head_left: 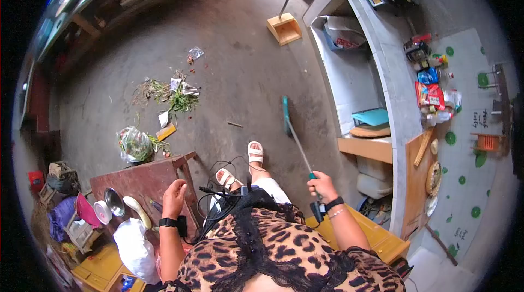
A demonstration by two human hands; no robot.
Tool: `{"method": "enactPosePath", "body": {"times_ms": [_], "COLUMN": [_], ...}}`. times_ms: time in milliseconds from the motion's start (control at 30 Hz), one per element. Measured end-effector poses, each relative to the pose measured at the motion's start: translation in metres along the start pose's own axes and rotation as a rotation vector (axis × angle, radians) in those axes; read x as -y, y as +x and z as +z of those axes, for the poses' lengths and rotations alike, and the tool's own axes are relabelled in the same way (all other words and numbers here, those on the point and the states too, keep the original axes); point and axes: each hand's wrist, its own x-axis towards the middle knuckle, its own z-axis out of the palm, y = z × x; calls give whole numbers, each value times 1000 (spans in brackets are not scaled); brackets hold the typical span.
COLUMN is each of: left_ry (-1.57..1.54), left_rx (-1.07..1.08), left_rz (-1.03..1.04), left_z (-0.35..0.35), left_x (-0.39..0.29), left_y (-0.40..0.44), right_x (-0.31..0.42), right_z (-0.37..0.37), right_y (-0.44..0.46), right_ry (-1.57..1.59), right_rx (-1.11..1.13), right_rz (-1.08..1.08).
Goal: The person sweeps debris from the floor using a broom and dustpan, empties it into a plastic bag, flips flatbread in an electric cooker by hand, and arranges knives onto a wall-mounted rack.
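My right hand [323, 185] is wrapped round the handle of a broom [286, 116], whose green head rests on the grey floor ahead of my feet. My left hand [174, 196] is raised beside the red-brown table [139, 180], its fingers curled together; whether anything is in them is too small to make out. On the floor ahead and to the left lies a pile of green plant scraps [183, 101] with bits of paper. A clear plastic bag [134, 144] of greens sits nearer the table.
A long-handled wooden dustpan [285, 31] stands near the tiled counter [382, 57] on the right. Bottles and packets [430, 95] line the counter top. A white bag [135, 248], metal bowl [114, 201] and stools are at the lower left. Cables hang by my legs.
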Motion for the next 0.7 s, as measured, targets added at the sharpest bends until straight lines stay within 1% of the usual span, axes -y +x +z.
{"method": "enactPosePath", "body": {"times_ms": [67,133,200,233,300,367,400,433,467,500,567,600,633,700], "left_ry": [13,-7,-22,-47,-69,-12,-16,-14,-38,-61,-50,-28,-9,-71], "left_rx": [-29,-41,-58,-70,-99,-113,-128,-148,-169,-187,-199,-213,-224,-228], "left_rz": [22,2,-13,-23,-44,-90,-100,-116,-120,-123,-147,-149,-150,-192], "left_z": [3,4,4,5,4,1,3,7,10,12,15,18,22,33], "left_x": [-1,-1,1,3,0,-16,-14,-12,-9,-9,-17,-18,-20,-21], "left_y": [-1,-2,-1,-2,-6,-12,-14,-17,-20,-24,-29,-32,-33,-34], "right_x": [35,54,68,80,101,94,96,112,126,137,150,137,131,133], "right_z": [-2,2,10,15,25,1,-5,9,16,28,44,47,55,69], "right_y": [-20,-15,11,29,71,177,216,223,226,223,222,230,213,162], "right_ry": [6,-12,-167,-173,-470,-717,-804,-890,-929,-935,-968,-1088,-1089,-1042], "right_rx": [1,13,-20,-3,-170,-288,-328,-367,-353,-332,-142,-117,-36,65], "right_rz": [-46,-61,-212,-218,-374,-606,-618,-632,-539,-543,-200,-343,-397,-403]}}
